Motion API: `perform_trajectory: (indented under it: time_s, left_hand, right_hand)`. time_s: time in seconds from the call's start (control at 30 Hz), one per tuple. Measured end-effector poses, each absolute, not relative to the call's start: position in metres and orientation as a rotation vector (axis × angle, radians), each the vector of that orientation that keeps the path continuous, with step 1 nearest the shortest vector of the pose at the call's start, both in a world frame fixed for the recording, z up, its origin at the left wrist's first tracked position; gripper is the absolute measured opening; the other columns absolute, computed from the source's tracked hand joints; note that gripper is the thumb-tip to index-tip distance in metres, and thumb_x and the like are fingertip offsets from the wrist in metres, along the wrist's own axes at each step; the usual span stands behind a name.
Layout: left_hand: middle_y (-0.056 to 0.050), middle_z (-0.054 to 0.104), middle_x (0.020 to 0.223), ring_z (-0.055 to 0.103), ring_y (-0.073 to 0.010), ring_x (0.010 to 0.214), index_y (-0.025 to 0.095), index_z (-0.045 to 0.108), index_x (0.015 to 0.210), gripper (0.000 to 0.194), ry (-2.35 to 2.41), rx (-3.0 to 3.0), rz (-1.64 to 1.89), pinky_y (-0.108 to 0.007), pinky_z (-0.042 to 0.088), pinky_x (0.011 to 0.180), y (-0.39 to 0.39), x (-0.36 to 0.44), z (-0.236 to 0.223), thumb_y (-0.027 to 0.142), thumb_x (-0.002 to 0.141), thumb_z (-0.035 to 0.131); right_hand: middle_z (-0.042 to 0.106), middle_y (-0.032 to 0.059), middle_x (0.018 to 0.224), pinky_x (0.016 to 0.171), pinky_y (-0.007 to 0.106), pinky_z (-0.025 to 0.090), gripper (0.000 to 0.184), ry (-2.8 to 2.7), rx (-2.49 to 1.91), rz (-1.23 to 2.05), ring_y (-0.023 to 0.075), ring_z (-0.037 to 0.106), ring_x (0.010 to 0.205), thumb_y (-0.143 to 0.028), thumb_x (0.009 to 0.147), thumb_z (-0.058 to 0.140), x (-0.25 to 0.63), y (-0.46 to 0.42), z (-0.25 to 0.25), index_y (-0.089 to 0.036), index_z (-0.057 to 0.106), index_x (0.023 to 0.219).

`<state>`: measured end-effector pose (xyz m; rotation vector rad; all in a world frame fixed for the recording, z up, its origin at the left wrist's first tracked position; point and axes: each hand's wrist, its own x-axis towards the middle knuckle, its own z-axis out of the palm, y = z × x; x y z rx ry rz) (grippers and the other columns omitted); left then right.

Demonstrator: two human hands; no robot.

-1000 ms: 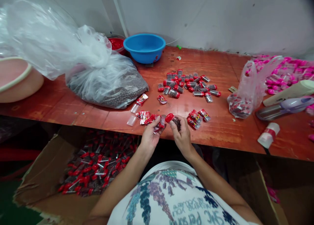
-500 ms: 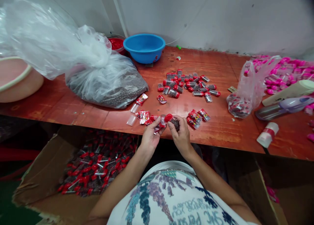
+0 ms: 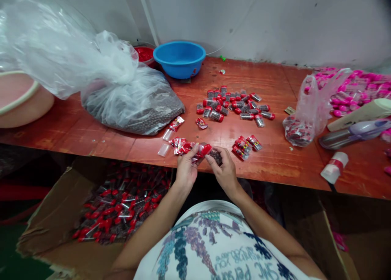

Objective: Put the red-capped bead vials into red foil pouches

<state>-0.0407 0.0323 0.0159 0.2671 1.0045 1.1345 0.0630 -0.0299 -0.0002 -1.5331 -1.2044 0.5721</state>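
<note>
Brown cardboard box [image 3: 50, 235], well below and left of the left grip [image 3: 187, 168], heaped with red-capped tubes [image 3: 122, 210], perhaps set low to free the surface [image 3: 281, 162]. Just left of that grip, flat clear sleeves [image 3: 163, 150] and red printed wrappers [image 3: 180, 146], probably for quick reach. Pinched under the thumb in the left grip, red printed film [image 3: 199, 154]. Between both grips, red-capped tube [image 3: 209, 150], cap toward the film, perhaps for lining up; contact hard to tell. Closed round the tube's dark-filled body, right grip [image 3: 226, 169], cap left exposed. Just right of it, red printed packs [image 3: 242, 146], perhaps for sorting.
</note>
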Motion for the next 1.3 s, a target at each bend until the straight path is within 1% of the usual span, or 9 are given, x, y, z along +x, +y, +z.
perform_trajectory:
  time_s: [0.2,0.4,0.53,0.67,0.8,0.87,0.97,1.1,1.3]
  left_hand:
    - [0.000,0.070,0.074,0.067,-0.0140,0.068,0.015,0.064,0.076,0.026,0.907,0.439,1.183,-0.025,0.052,0.067,0.027,-0.040,0.026,0.014,0.057,0.081]
    - [0.001,0.071,0.076,0.068,-0.0150,0.070,0.019,0.063,0.095,0.046,0.875,0.552,1.212,-0.025,0.052,0.070,0.023,-0.041,0.029,0.010,0.054,0.082]
    - [0.000,0.071,0.076,0.068,-0.0151,0.071,0.019,0.062,0.095,0.045,0.893,0.569,1.210,-0.026,0.052,0.071,0.024,-0.040,0.030,0.011,0.055,0.081]
    - [0.000,0.071,0.081,0.067,-0.0138,0.072,0.018,0.062,0.096,0.044,0.901,0.621,1.184,-0.026,0.052,0.074,0.023,-0.040,0.030,0.014,0.057,0.081]
    - [-0.001,0.072,0.085,0.068,-0.0135,0.073,0.018,0.061,0.100,0.048,0.869,0.683,1.162,-0.028,0.051,0.078,0.022,-0.041,0.029,0.013,0.057,0.081]
    - [0.000,0.072,0.083,0.068,-0.0139,0.073,0.019,0.060,0.100,0.050,0.856,0.706,1.157,-0.029,0.052,0.078,0.022,-0.042,0.028,0.012,0.056,0.082]
    - [0.001,0.071,0.080,0.068,-0.0143,0.073,0.019,0.061,0.098,0.050,0.839,0.751,1.143,-0.030,0.052,0.078,0.024,-0.044,0.027,0.011,0.054,0.082]
    - [0.001,0.072,0.083,0.068,-0.0150,0.072,0.020,0.063,0.098,0.050,0.805,0.873,1.110,-0.030,0.054,0.076,0.027,-0.049,0.029,0.010,0.053,0.082]
    - [-0.004,0.073,0.085,0.069,-0.0184,0.074,0.018,0.066,0.098,0.048,0.812,0.967,1.009,-0.032,0.055,0.073,0.028,-0.056,0.035,0.012,0.053,0.083]
  right_hand:
    - [0.062,0.0042,0.101,0.081,0.032,0.048,0.030,-1.161,-1.523,0.638,0.0202,0.060,0.092,-0.038,0.082,0.063,0.067,-0.030,0.002,-0.026,0.060,0.110]
    - [0.064,0.0022,0.093,0.076,0.031,0.048,0.028,-1.150,-1.480,0.669,0.0191,0.061,0.085,-0.037,0.078,0.067,0.070,-0.033,0.004,-0.027,0.065,0.105]
    - [0.063,0.0017,0.088,0.070,0.029,0.048,0.028,-1.157,-1.471,0.684,0.0174,0.060,0.079,-0.036,0.078,0.068,0.071,-0.035,0.006,-0.027,0.067,0.105]
    - [0.062,0.0006,0.085,0.068,0.027,0.047,0.026,-1.158,-1.472,0.603,0.0157,0.058,0.076,-0.033,0.077,0.069,0.072,-0.034,0.008,-0.026,0.067,0.103]
    - [0.062,0.0005,0.085,0.068,0.026,0.047,0.027,-1.162,-1.457,0.560,0.0145,0.058,0.076,-0.030,0.078,0.070,0.071,-0.034,0.009,-0.025,0.067,0.103]
    - [0.061,0.0003,0.084,0.066,0.026,0.046,0.026,-1.179,-1.446,0.566,0.0139,0.057,0.074,-0.029,0.078,0.070,0.071,-0.035,0.009,-0.026,0.068,0.103]
    - [0.060,-0.0002,0.082,0.064,0.025,0.046,0.024,-1.189,-1.415,0.561,0.0131,0.056,0.072,-0.027,0.077,0.071,0.072,-0.036,0.009,-0.027,0.068,0.102]
    - [0.057,-0.0008,0.080,0.060,0.024,0.045,0.025,-1.195,-1.377,0.553,0.0124,0.055,0.069,-0.025,0.076,0.072,0.074,-0.036,0.009,-0.028,0.069,0.100]
    - [0.060,-0.0003,0.078,0.061,0.025,0.046,0.021,-1.171,-1.343,0.653,0.0130,0.057,0.069,-0.025,0.077,0.071,0.075,-0.039,0.015,-0.026,0.070,0.098]
